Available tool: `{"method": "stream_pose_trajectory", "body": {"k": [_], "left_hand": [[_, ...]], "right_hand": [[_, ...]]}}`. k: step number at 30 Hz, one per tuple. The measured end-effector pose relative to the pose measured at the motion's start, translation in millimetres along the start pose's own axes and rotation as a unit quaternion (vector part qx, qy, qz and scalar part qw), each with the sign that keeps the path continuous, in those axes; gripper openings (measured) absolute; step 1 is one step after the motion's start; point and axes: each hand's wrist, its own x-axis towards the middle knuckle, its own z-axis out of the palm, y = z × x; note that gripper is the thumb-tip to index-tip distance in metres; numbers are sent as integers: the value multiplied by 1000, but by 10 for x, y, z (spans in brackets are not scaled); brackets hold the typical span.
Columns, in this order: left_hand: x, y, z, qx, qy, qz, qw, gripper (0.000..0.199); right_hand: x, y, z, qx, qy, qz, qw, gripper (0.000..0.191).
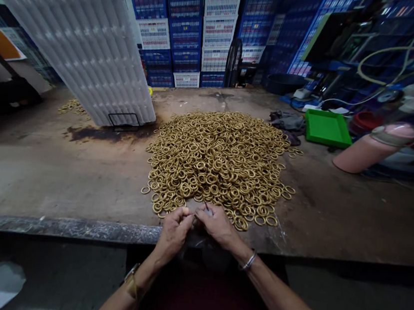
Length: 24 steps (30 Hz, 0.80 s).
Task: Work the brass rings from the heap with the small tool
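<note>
Held the left hand [174, 229] at the near edge of the worn brown counter [57, 177], with thumb and finger drawn narrowly together. Could not tell whether anything sat in that pinch. Brought the right hand [220, 227] just beside it, closed on a slim dark rod [206, 207]. Aimed the rod's exposed end toward eleven o'clock, with its short visible axis tilted slightly left of straight ahead.

Had a broad heap of gold-coloured, round metal rings [221, 162] at twelve o'clock, directly beyond the fingertips. Saw no single long axis in the heap, only rings turned every way, with loose ones scattered around its rim. Had bare counter at nine o'clock and three o'clock, but little depth between the hands and the front edge.

Met a tall white ribbed stack [102, 56] toward eleven o'clock, leaning left beside a dark stain [98, 134]. Had a shallow green plastic tray [327, 128] between one and two o'clock, and a pink cylindrical bottle [366, 150] at two. Saw blue and white slatted plastic crates [184, 31] stacked past the far side at twelve.
</note>
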Motion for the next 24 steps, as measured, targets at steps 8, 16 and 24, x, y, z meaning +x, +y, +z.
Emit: {"method": "stream_pose_trajectory", "body": {"k": [8,16,24], "left_hand": [[-60,-17,7,-236,-115,-135,955,28],[-91,-10,32,-223,-59,-123,965,27],[-85,-46,36,-102,-20,-62,993,30]], "right_hand": [[-58,-55,-41,111,-52,53,991,21],[-91,57,-60,-178,23,-119,977,13],[-179,59,-21,-328,-41,-159,930,15]]}}
